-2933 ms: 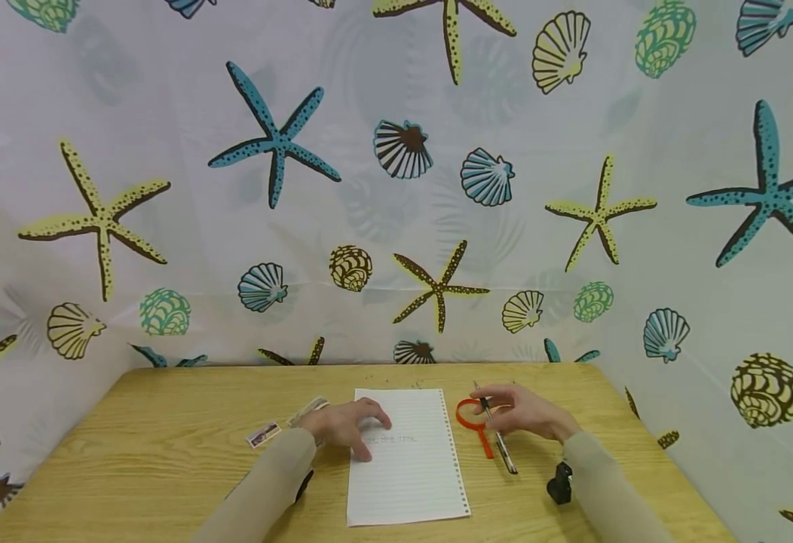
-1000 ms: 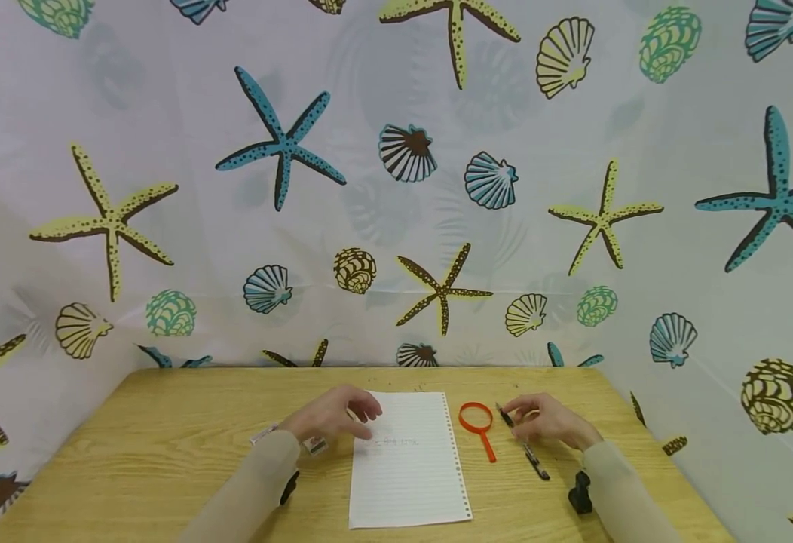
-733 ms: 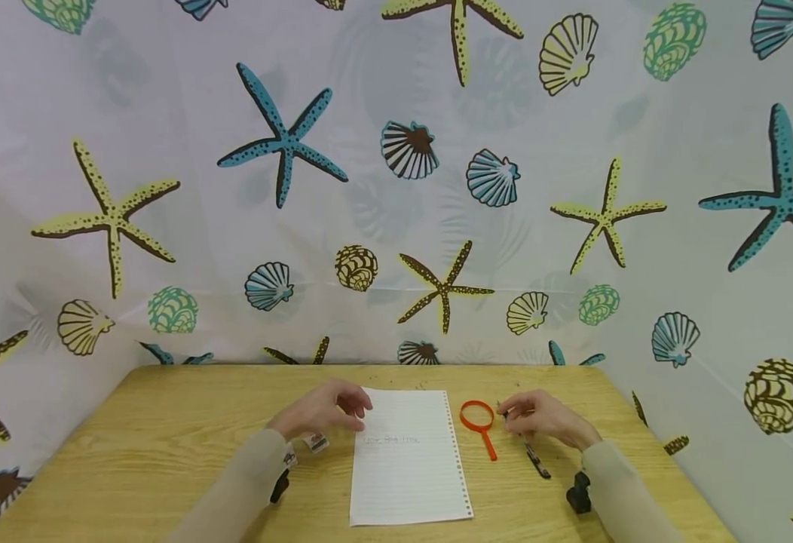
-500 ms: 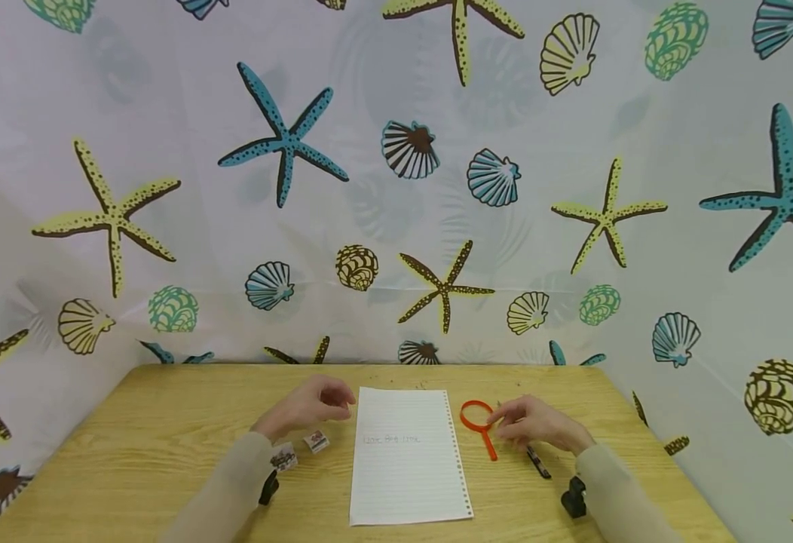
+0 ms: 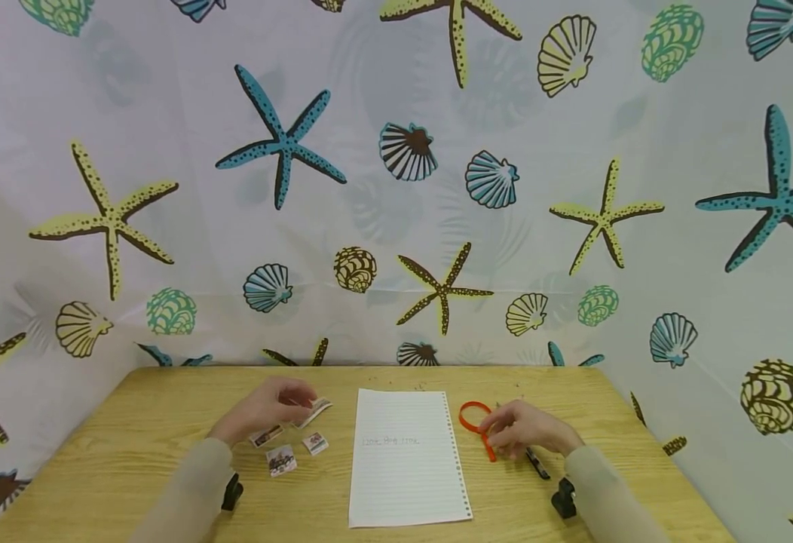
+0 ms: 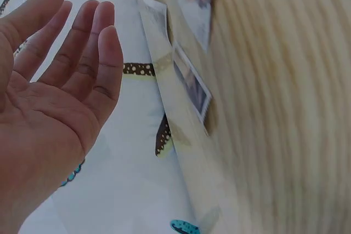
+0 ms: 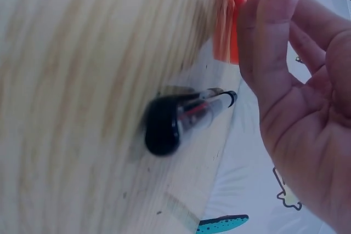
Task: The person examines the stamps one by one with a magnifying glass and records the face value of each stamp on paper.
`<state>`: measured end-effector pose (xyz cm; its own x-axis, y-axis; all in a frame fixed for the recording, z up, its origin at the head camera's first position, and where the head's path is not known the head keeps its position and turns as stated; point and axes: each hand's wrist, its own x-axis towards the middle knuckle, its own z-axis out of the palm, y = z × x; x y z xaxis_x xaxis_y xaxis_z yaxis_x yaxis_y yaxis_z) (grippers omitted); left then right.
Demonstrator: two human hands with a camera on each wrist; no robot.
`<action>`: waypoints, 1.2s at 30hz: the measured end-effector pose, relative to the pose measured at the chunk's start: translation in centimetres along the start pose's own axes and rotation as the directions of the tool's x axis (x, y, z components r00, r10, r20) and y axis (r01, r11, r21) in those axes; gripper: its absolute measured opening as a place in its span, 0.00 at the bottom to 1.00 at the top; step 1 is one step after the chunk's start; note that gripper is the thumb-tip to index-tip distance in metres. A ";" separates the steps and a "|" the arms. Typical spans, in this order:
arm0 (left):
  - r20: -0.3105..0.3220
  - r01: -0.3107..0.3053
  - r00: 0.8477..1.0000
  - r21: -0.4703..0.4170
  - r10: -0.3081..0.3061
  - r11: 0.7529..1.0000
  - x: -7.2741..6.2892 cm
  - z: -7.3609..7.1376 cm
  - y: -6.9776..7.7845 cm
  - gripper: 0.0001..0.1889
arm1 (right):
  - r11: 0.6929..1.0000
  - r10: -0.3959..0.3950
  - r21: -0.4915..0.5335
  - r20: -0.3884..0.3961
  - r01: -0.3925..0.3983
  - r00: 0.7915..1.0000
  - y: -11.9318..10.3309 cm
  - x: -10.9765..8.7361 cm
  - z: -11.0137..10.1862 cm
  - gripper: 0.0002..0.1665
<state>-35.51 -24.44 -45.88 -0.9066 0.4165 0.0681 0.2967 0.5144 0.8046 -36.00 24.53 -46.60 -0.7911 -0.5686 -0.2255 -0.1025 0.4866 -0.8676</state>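
My left hand [image 5: 267, 407] hovers over several small printed pictures, its fingers loosely bent with nothing between them; the left wrist view shows the palm and apart fingers [image 6: 82, 53]. Of these pictures, one [image 5: 281, 460] and a smaller one [image 5: 315, 443] lie to the right of the wrist, and two more are partly under the hand. My right hand [image 5: 528, 426] is at a red magnifying glass [image 5: 474, 405], fingertips over its neck; whether they touch it is unclear. A pen with a black cap [image 5: 537, 463] lies under that hand, partly hidden.
A lined sheet of paper [image 5: 406, 483] with faint handwriting lies between the hands on the wooden table [image 5: 166, 422]. A white curtain [image 5: 369, 211] printed with starfish and shells hangs behind and at both sides.
My right hand has let go of the pen, which lies on the table, and moved left to the magnifying glass. My left hand has moved left off the paper, uncovering handwriting and pictures.
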 end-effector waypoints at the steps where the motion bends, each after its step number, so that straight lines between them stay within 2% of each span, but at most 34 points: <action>1: -0.005 0.003 1.000 0.002 -0.003 1.000 -0.2 -0.2 -0.2 0.17 | 1.000 0.005 -0.004 -0.003 -0.005 1.000 0.0 0.1 0.1 0.19; 8: -0.032 0.052 0.998 0.047 -0.051 0.998 -0.9 -1.2 -1.4 0.16 | 0.997 0.047 -0.054 -0.021 -0.048 0.999 -0.1 0.7 0.7 0.16; 15: -0.017 0.031 0.999 0.052 -0.030 0.998 -1.3 -2.3 -2.4 0.15 | 0.990 0.062 -0.126 -0.036 -0.066 0.997 -0.3 1.1 1.0 0.14; 22: 0.017 0.103 0.994 0.054 -0.104 0.993 -1.9 -3.3 -3.6 0.16 | 0.983 0.059 -0.168 -0.068 -0.070 0.996 -0.4 1.5 1.2 0.12; 29: 0.009 0.186 0.982 0.082 -0.187 0.979 -2.8 -4.0 -4.2 0.19 | 0.979 0.058 -0.191 -0.105 -0.078 0.993 -0.5 1.6 1.6 0.13; 36: 0.034 0.206 0.977 0.133 -0.212 0.969 -3.5 -4.4 -4.6 0.19 | 0.974 0.047 -0.217 -0.110 -0.070 0.993 -0.1 1.7 1.5 0.15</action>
<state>-35.04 -31.59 -47.18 -0.9382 0.3232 -0.1241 0.1411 0.6843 0.7154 -36.37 22.52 -47.57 -0.8563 -0.4692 -0.2158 -0.1753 0.6571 -0.7331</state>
